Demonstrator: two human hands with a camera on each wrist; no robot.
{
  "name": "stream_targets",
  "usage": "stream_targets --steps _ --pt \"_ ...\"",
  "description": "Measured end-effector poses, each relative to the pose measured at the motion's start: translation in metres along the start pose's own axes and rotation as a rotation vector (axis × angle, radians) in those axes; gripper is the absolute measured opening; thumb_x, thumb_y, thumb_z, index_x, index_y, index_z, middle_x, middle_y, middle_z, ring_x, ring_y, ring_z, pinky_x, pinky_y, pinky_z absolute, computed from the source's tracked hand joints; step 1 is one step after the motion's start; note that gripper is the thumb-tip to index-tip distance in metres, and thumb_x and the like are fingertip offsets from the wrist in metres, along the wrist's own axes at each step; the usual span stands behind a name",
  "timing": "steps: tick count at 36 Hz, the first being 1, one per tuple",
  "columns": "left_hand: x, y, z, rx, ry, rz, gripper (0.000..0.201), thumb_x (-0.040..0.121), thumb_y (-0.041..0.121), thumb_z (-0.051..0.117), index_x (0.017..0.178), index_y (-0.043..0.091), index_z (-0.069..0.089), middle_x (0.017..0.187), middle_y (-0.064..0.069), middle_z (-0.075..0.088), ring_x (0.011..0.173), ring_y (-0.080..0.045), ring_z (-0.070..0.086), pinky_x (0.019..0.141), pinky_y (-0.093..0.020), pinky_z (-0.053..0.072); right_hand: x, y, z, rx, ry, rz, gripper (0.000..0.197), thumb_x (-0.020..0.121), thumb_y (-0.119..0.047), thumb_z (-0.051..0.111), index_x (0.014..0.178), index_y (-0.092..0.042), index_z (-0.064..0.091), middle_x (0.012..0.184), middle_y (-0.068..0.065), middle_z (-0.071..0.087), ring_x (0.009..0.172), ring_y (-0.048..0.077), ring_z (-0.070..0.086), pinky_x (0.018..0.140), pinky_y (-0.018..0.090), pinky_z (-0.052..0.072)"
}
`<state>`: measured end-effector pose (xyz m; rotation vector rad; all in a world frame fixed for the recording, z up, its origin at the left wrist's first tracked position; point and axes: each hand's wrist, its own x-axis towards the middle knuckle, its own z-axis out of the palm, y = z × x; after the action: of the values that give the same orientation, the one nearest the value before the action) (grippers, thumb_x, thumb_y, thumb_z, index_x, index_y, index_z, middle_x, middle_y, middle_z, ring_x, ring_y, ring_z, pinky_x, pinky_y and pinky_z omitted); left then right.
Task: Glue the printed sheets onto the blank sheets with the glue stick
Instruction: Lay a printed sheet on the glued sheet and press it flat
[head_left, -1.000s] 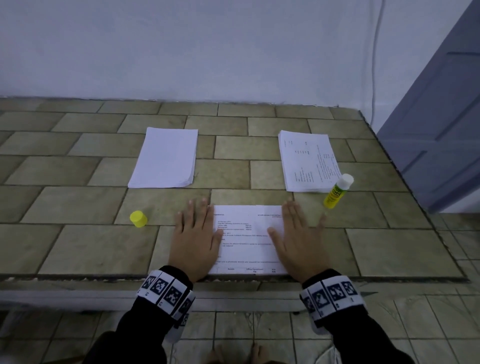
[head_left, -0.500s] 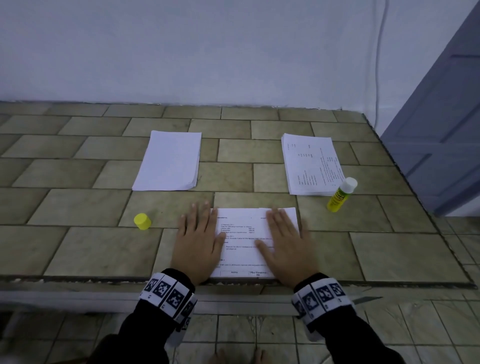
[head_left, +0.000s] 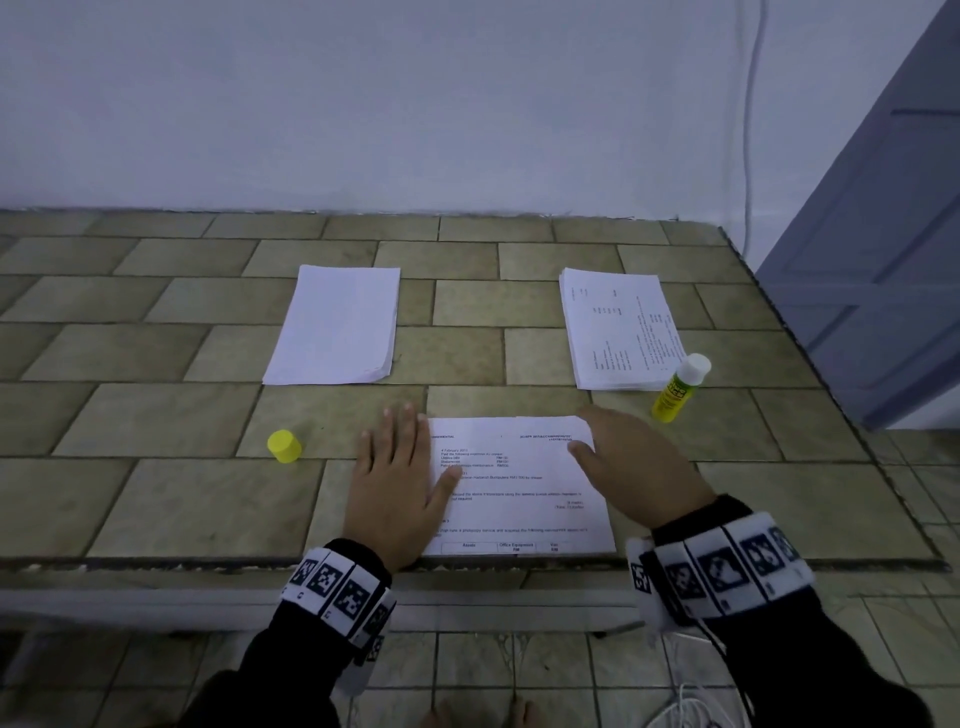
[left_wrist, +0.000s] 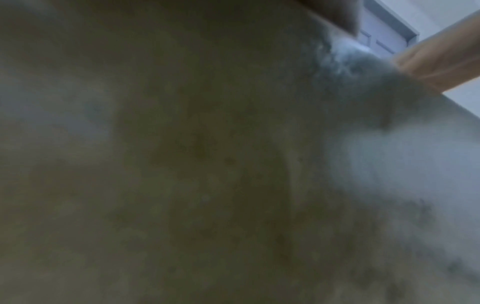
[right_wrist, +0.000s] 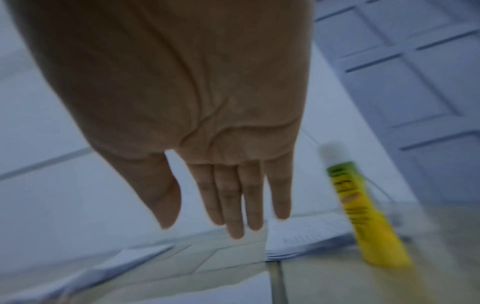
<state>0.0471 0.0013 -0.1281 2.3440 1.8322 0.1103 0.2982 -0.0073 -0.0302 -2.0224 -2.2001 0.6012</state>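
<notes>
Resting flat on printed sheet (head_left: 519, 488), left hand (head_left: 397, 488) fingers (head_left: 400, 436) straight.

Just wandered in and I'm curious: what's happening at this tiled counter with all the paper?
A person is gluing printed pages onto blank ones. The left hand lies flat on the left edge of a printed sheet at the near edge of the counter; the right hand, fingers straight, is over its right side. The glue stick stands uncapped beside the printed stack, its yellow cap lies apart, and the blank stack waits behind.
</notes>
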Motion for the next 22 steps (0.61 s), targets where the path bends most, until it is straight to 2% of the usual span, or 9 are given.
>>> stream_targets --steps 2,4,9,13,16,18,19,20,22 --pt "-0.001 0.002 -0.002 -0.009 0.000 -0.012 0.098 0.088 0.070 -0.014 0.156 0.004 0.010 0.164 -0.014 0.002 0.152 -0.030 -0.003 0.121 -0.045 -0.004 0.012 -0.005 0.000 -0.059 -0.042 -0.047 0.037 0.102 -0.025 0.041 0.135 -0.010 0.042 0.132 0.009 0.052 0.121 0.023 0.048 0.097 0.035 0.042" --pt "-0.002 0.004 -0.004 -0.015 -0.016 -0.026 0.098 0.086 0.071 -0.012 0.156 0.005 0.006 0.164 -0.012 -0.003 0.152 -0.028 -0.007 0.120 -0.044 -0.007 0.024 -0.007 0.006 -0.124 -0.079 -0.075 0.037 0.101 -0.020 0.042 0.136 -0.009 0.041 0.136 0.010 0.048 0.124 0.025 0.045 0.097 0.035 0.041" --pt "-0.002 0.005 -0.007 -0.015 -0.027 -0.044 0.109 0.077 0.076 -0.025 0.156 0.007 0.002 0.164 -0.010 -0.008 0.151 -0.025 -0.011 0.119 -0.041 -0.012 0.043 -0.009 0.012 -0.297 -0.104 -0.045 0.026 0.098 -0.010 0.044 0.124 -0.007 0.047 0.127 0.012 0.051 0.113 0.029 0.052 0.090 0.037 0.043" --pt "-0.003 0.005 -0.008 -0.035 -0.032 -0.049 0.112 0.074 0.078 -0.027 0.156 0.006 0.000 0.164 -0.009 -0.010 0.151 -0.024 -0.014 0.120 -0.041 -0.012 0.051 -0.006 0.007 -0.351 -0.126 -0.033 0.021 0.096 -0.008 0.045 0.115 -0.005 0.051 0.123 0.014 0.049 0.112 0.028 0.051 0.087 0.034 0.043" --pt "-0.005 0.005 -0.008 -0.069 -0.025 -0.055 0.114 0.072 0.080 -0.027 0.155 0.005 -0.004 0.164 -0.009 -0.013 0.151 -0.021 -0.016 0.121 -0.040 -0.013 0.054 -0.002 0.004 -0.319 -0.176 -0.034 0.018 0.096 -0.005 0.042 0.108 -0.006 0.055 0.118 0.013 0.051 0.099 0.024 0.052 0.072 0.025 0.039" --pt "-0.005 0.003 -0.007 -0.108 0.000 -0.056 0.114 0.073 0.082 -0.024 0.155 0.005 -0.006 0.163 -0.010 -0.014 0.150 -0.019 -0.016 0.122 -0.039 -0.011 0.057 0.000 -0.001 -0.269 -0.204 -0.004 0.013 0.097 -0.005 0.041 0.091 -0.011 0.051 0.110 0.012 0.054 0.087 0.020 0.049 0.058 0.021 0.034" --pt "-0.005 0.002 -0.007 -0.140 0.018 -0.054 0.114 0.073 0.083 -0.022 0.155 0.005 -0.007 0.163 -0.010 -0.014 0.150 -0.018 -0.016 0.122 -0.040 -0.009 0.058 0.001 -0.004 -0.239 -0.206 0.011 0.013 0.097 -0.006 0.041 0.087 -0.011 0.048 0.106 0.011 0.054 0.085 0.019 0.049 0.056 0.021 0.034" --pt "-0.006 0.002 -0.007 -0.175 0.039 -0.051 0.114 0.074 0.084 -0.019 0.155 0.005 -0.008 0.163 -0.010 -0.015 0.150 -0.017 -0.016 0.123 -0.041 -0.007 0.059 0.002 -0.008 -0.208 -0.198 0.020 0.012 0.097 -0.007 0.041 0.088 -0.011 0.046 0.105 0.010 0.054 0.085 0.020 0.050 0.058 0.022 0.038" --pt "-0.006 0.000 -0.005 -0.240 0.081 -0.048 0.111 0.076 0.085 -0.012 0.153 0.006 -0.011 0.161 -0.007 -0.019 0.149 -0.015 -0.017 0.123 -0.041 -0.004 0.062 0.006 -0.017 -0.140 -0.134 0.037 0.007 0.098 -0.009 0.044 0.094 -0.011 0.049 0.108 0.011 0.058 0.091 0.023 0.053 0.072 0.028 0.045"
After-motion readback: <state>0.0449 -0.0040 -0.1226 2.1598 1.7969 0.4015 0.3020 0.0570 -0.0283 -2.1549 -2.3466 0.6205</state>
